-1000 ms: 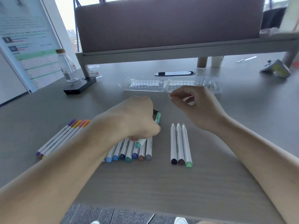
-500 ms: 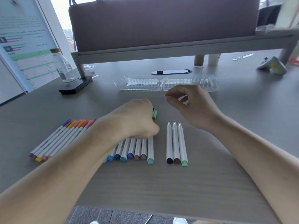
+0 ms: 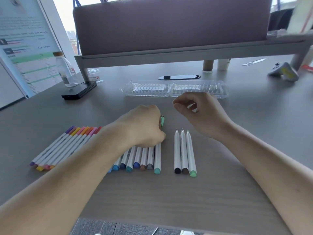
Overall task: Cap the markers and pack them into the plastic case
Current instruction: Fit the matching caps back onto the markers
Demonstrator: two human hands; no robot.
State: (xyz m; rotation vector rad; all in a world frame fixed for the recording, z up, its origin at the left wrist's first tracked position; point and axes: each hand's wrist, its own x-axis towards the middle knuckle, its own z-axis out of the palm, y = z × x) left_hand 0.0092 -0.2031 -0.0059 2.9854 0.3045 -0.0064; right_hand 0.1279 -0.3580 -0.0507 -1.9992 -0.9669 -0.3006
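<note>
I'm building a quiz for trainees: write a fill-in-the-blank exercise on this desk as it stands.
1. The left hand grips the end marker of the middle row, whose cap is ___.
2. The uncapped markers near the right hand number ___.
3. The plastic case lies ___, its halves side by side.
Missing: green; three; open.

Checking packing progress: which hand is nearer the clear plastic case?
Right. The right hand hovers just in front of the plastic case; the left hand, farther back, grips a mint-green marker.
</note>
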